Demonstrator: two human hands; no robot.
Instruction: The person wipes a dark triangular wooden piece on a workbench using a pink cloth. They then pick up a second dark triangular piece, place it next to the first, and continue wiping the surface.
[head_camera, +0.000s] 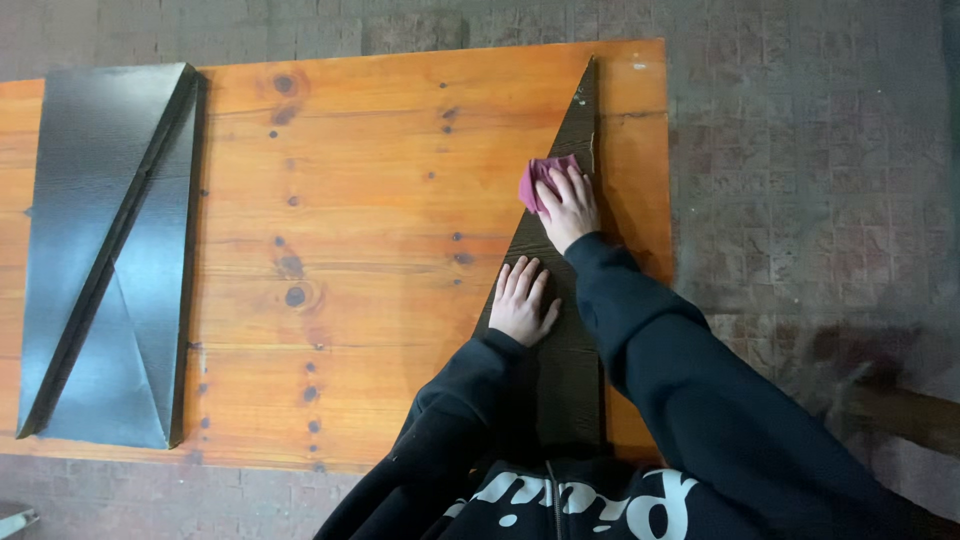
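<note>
A long dark triangular wooden piece (570, 130) lies on the right part of an orange wooden table (380, 200), its tip pointing away from me. My right hand (568, 208) presses a small maroon cloth (536, 178) against the triangle's left edge, about a third of the way down from the tip. My left hand (522, 300) lies flat with fingers spread on the triangle nearer to me, holding it down. Both arms wear black sleeves.
A stack of dark triangular panels (110, 250) lies on the left end of the table. Grey paved floor (820, 180) surrounds the table. A blurred brownish object (900, 410) sits at the right, near my arm.
</note>
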